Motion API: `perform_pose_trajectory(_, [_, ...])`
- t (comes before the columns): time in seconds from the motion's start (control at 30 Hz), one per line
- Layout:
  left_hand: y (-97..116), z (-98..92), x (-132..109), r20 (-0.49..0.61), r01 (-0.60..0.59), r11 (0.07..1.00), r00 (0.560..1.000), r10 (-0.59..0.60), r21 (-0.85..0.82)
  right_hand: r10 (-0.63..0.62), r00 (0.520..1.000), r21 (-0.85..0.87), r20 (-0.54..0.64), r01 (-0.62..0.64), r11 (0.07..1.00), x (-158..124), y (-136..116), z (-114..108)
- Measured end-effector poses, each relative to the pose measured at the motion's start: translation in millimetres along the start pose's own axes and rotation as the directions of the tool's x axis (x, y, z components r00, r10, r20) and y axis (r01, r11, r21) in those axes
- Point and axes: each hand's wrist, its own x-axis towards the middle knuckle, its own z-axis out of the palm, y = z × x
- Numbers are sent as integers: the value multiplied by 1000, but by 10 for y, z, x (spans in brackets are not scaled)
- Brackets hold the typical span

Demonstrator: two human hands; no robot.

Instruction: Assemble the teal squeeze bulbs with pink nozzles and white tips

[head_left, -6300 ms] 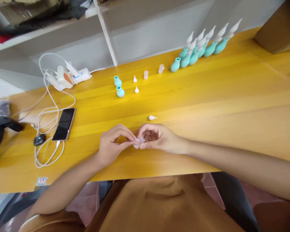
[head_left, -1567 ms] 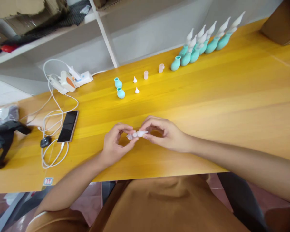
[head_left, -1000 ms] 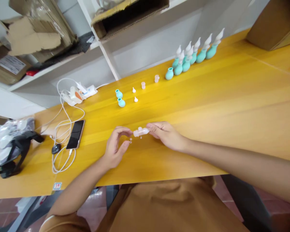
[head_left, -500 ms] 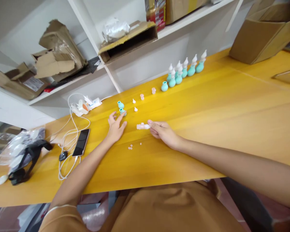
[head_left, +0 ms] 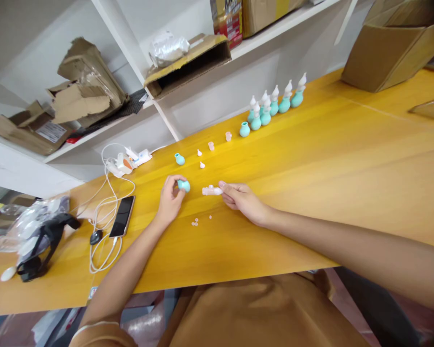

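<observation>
My left hand point(head_left: 171, 198) is closed on a teal rubber bulb point(head_left: 184, 185), fingers around its neck end. In my right hand point(head_left: 240, 200) is a clear plastic tube with a white tip point(head_left: 211, 191), held by the tip and pointing left toward the bulb; the two are apart. Several tiny clear rings point(head_left: 195, 223) lie below on the table. Farther back are another teal bulb point(head_left: 180, 159), two small white nozzle tips point(head_left: 202, 165) and two clear pinkish cups point(head_left: 211, 145).
A group of assembled teal bulbs with white tips point(head_left: 284, 104) stands at the back, beside an uncapped teal bulb point(head_left: 244, 129). A phone point(head_left: 122, 215), white cables and a power strip point(head_left: 142, 156) are at left. A cardboard box point(head_left: 386, 58) sits at back right.
My left hand has closed on the nearer teal bulb and brought it toward me from beside the other one. My right hand still holds the tube in nearly the same place.
</observation>
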Motion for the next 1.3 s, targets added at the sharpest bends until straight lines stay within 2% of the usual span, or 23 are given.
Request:
perform_pose_trajectory(0.13, [303,-87,-411,77,31,983,997,-17,-184,-3,999,-36,46,4,999,-23,-2,-4])
perform_pose_trajectory(0.2, [402,-140,-526,135,40,983,991,-15,-182,9,997,-61,74,-4,998,-42,-3,0])
perform_pose_trajectory(0.33, [466,-190,-625,197,-34,989,978,62,-141,57,991,-127,118,-42,991,-100,-1,-3])
perform_pose_trajectory(0.47, [467,-122,-701,233,-81,988,966,110,-128,106,986,-203,130,-78,976,-173,8,-21])
perform_pose_trajectory(0.57, [488,-50,-745,219,-134,988,965,148,-74,98,984,-246,151,-59,967,-217,4,-18])
perform_pose_trajectory(0.7, [516,2,-756,126,-288,958,949,288,-21,58,984,-306,167,-4,952,-242,-25,-1])
perform_pose_trajectory(0.8, [519,4,-750,94,-305,952,947,306,-25,4,987,-370,161,57,927,-248,-61,3])
perform_pose_trajectory(0.93, [520,-14,-732,111,-284,959,953,282,-1,-106,968,-540,228,217,813,-266,-111,5])
perform_pose_trajectory(1.1, [535,-42,-702,214,-349,937,917,338,13,-241,899,-645,367,432,631,-294,-146,-9])
perform_pose_trajectory(1.3, [514,-44,-708,266,-268,961,933,244,60,-282,849,-704,447,528,475,-316,-149,-41])
